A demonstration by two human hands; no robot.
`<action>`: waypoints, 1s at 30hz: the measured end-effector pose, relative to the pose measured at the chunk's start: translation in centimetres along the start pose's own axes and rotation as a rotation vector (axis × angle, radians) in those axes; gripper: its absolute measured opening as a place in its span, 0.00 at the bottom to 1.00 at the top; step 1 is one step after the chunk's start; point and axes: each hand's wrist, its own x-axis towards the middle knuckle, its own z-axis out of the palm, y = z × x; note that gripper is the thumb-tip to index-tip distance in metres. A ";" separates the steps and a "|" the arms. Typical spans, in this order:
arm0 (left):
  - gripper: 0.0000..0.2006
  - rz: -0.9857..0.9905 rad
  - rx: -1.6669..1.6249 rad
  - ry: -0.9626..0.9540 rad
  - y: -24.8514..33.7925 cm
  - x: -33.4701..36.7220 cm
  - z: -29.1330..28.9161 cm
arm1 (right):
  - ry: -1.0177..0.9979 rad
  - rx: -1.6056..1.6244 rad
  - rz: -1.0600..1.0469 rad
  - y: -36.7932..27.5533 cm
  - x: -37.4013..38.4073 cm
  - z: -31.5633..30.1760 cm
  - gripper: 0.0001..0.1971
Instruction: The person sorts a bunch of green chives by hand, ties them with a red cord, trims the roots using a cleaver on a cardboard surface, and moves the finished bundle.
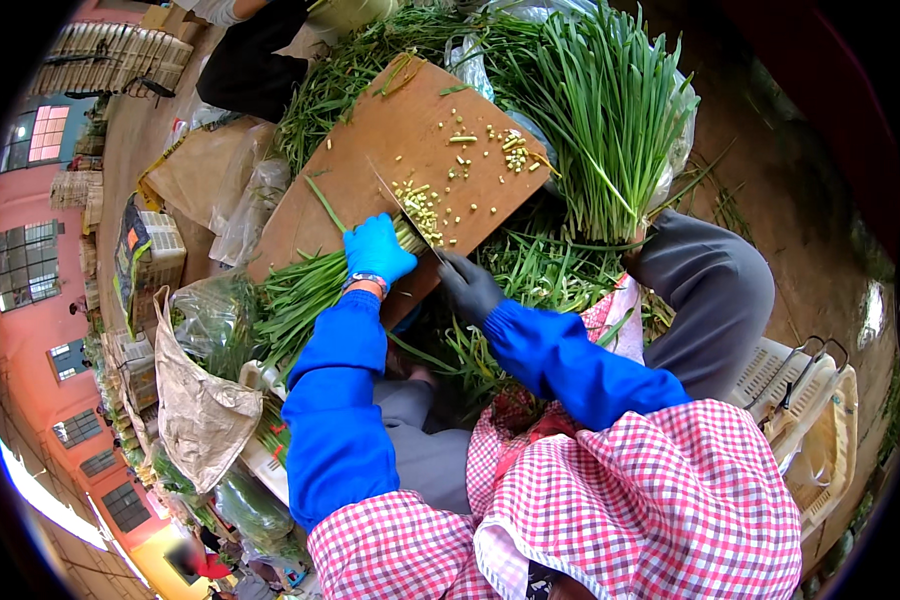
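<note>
Checked cloth (650,480) lies nearest; the blue-gloved left hand (378,250) curls tightly round green stalks (305,300) at the near left of the brown board (370,130); the dark-gloved right hand (470,287) grips a knife (404,206).

Gridded windows (25,265) line a pink wall (30,198) beyond brown floor (135,140)

Brown board (370,130), scattered pale stem bits (424,207), green leafy bundle (308,300)
</note>
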 end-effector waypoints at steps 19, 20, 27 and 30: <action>0.38 0.127 -0.140 0.201 -4.1 -9.7 -10.2 | 0.004 -0.965 -0.503 -3.1 5.4 -11.8 0.30; 0.38 0.161 -0.167 0.293 -5.2 -11.5 -11.6 | -0.015 -1.002 -0.509 -2.6 5.8 -12.4 0.31; 0.40 0.255 -0.915 0.378 -6.8 -24.8 -22.9 | 0.087 -1.673 -0.435 -13.7 0.3 -9.0 0.36; 0.42 0.351 -1.353 0.332 -5.9 -28.2 -23.3 | -0.371 -0.642 -0.636 -15.9 -3.6 -5.5 0.42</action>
